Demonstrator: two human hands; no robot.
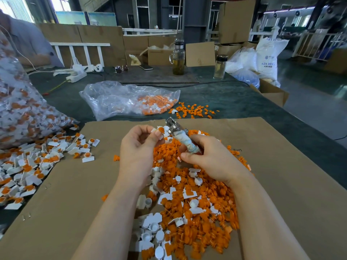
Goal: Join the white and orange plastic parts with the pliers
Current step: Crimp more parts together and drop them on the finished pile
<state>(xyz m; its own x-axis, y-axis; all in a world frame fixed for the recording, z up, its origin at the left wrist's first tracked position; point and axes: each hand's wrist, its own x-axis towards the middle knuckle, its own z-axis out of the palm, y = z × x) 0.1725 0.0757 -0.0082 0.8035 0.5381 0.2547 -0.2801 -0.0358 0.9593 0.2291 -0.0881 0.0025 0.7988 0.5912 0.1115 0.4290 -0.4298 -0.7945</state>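
My left hand pinches a white part with an orange part set in it, held up above the cardboard sheet. My right hand grips the tape-wrapped handles of the pliers. The metal jaws point up and left, right beside the pinched piece. A big heap of loose orange parts mixed with white parts lies under both hands on the cardboard.
Joined white-and-orange pieces spread at the left, beside a full clear bag. Another clear bag and scattered orange parts lie behind. Two bottles, a power strip and boxes stand at the far table edge. A person's sleeve shows at far left.
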